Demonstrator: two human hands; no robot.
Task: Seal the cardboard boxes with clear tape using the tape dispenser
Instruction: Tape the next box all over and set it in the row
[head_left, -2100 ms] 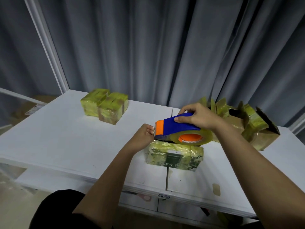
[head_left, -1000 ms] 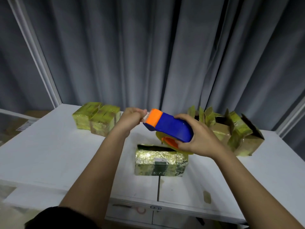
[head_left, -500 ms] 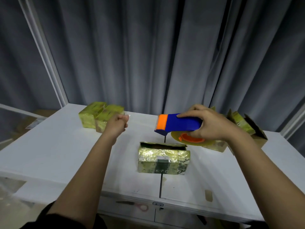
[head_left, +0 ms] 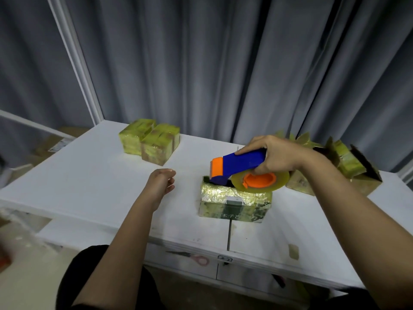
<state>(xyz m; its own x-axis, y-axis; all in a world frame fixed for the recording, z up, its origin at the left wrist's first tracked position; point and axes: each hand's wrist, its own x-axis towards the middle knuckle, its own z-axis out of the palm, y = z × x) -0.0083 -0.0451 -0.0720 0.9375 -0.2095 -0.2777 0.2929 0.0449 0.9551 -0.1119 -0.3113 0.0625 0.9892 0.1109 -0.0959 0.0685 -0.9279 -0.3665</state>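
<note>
My right hand grips a blue and orange tape dispenser with a roll of clear tape. Its orange front end rests on the top far-left edge of a tape-wrapped cardboard box in the middle of the white table. My left hand hovers to the left of that box with fingers loosely curled, holding nothing. Two taped boxes stand side by side at the back left.
Several open cardboard boxes with raised flaps crowd the back right, behind my right arm. Red-handled scissors lie on a lower ledge under the table's front edge. A scrap of tape sticks near the front edge. Grey curtains hang behind.
My right hand has brought the dispenser down onto the box's top. My left hand has dropped from up near the dispenser's front to beside the box.
</note>
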